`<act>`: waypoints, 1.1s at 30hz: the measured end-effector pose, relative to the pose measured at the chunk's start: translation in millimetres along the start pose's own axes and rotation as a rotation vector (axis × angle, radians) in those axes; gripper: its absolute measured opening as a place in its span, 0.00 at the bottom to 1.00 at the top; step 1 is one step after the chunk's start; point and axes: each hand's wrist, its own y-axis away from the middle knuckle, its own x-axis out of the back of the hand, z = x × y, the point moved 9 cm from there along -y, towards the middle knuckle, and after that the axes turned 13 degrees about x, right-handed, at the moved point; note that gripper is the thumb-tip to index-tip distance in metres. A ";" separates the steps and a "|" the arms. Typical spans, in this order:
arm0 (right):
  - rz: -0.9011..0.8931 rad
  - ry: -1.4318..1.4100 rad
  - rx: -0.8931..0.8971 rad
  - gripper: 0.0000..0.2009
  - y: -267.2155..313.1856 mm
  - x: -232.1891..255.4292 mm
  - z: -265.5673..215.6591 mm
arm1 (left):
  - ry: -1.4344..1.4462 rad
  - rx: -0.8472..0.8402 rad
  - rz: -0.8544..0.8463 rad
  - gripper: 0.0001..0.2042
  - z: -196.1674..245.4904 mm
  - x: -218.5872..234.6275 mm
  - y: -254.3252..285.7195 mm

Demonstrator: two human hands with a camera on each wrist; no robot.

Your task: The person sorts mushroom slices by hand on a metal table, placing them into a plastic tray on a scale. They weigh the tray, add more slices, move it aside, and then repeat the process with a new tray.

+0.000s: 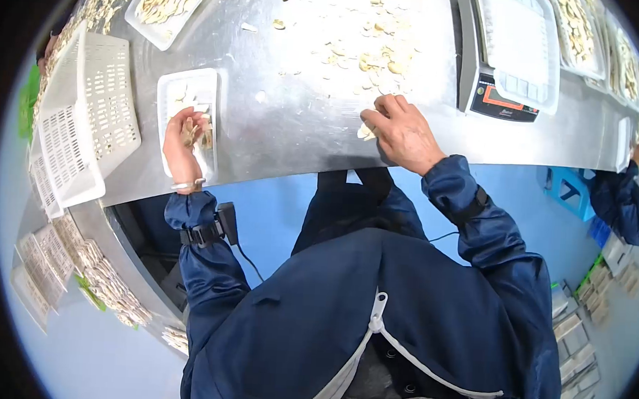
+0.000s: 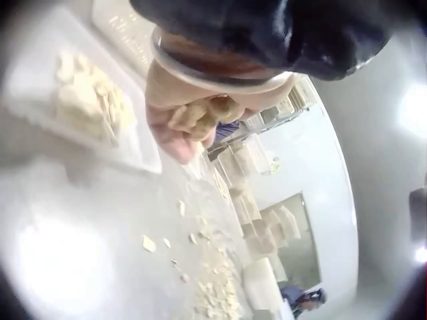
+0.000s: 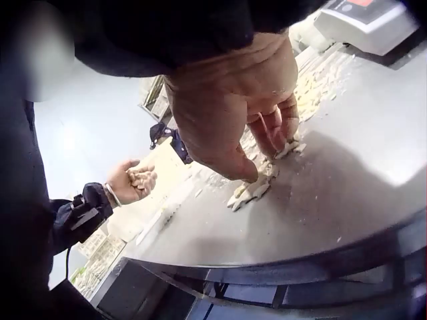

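Note:
Pale dried slices [image 2: 200,120] lie in the cupped palm of my left hand [image 1: 183,145], its fingers curled up around them. That hand is over a small white tray [image 1: 213,85] with a few slices inside. Near the table's front edge, my right hand [image 1: 406,135] reaches down with bent fingers and thumb around a small bunch of slices [image 3: 250,190] on the metal surface. The thumb and fingertips touch the bunch.
Loose slices [image 1: 374,61] are scattered beyond my right hand. A scale [image 1: 501,104] bearing white trays stands right. At left are a white perforated basket [image 1: 112,87] and another tray of slices [image 1: 163,3]. Other people are at the far left and right edges.

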 end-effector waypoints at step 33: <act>0.190 0.017 -0.076 0.07 31.4 1.5 -5.0 | -0.446 -0.366 -0.442 0.11 -11.9 -234.6 85.6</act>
